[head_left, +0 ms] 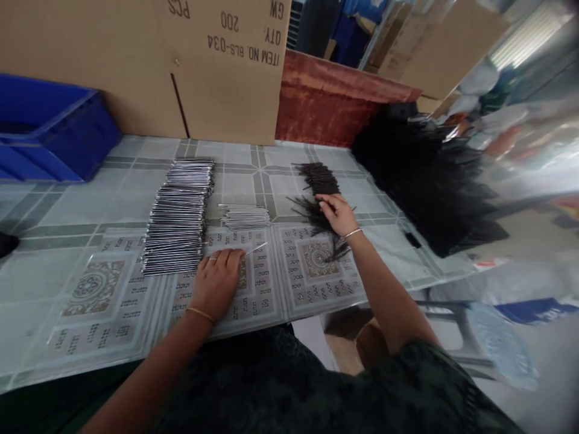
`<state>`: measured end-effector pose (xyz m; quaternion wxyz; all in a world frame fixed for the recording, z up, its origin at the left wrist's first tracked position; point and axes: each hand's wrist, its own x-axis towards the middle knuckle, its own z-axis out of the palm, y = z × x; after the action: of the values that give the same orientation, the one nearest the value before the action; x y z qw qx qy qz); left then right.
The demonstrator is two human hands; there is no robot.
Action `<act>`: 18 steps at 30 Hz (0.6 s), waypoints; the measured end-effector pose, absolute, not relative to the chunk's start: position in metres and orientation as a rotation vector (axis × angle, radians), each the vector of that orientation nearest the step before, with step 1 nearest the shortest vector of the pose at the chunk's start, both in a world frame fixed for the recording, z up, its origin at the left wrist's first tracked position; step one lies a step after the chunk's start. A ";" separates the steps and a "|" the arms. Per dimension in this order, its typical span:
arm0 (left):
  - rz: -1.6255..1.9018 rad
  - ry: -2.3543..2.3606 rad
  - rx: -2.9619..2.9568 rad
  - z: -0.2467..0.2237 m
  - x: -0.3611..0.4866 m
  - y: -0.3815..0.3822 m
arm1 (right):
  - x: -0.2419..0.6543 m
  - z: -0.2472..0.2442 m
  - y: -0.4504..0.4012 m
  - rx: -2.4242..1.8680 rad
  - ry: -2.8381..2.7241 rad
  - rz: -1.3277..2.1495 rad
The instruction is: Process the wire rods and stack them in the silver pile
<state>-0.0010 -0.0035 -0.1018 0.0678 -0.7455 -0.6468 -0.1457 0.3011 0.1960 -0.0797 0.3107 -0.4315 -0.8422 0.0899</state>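
Note:
My left hand (219, 280) rests low over the patterned table cover, its fingers closed on a thin metal rod (257, 248) that points to the right. Just behind it lies a small bundle of pale metal rods (246, 217). A long stack of shiny metal rods (176, 223) stretches away to the left of that hand. Over at the right, my right hand (337, 212) is at a pile of thin dark strips (322, 178), fingers bent and thumb close to the forefinger. Whatever sits between those fingertips is hidden among loose dark strips (312, 212).
A blue plastic bin (58, 132) stands at the far left. Behind the table, a large printed cardboard box (226, 90) adjoins a reddish board (325, 99). A big heap of black material (420, 175) covers the right side. Below the right edge is a stool (497, 343).

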 end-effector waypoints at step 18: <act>-0.928 -2.113 -2.353 -0.110 -0.012 -0.007 | 0.214 -0.122 0.098 -0.856 -2.319 0.710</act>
<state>-0.0119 -0.0070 -0.1099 -0.0773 -0.7118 -0.6392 -0.2806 0.2140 0.0982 -0.1218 0.2809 -0.3195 -0.8653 0.2650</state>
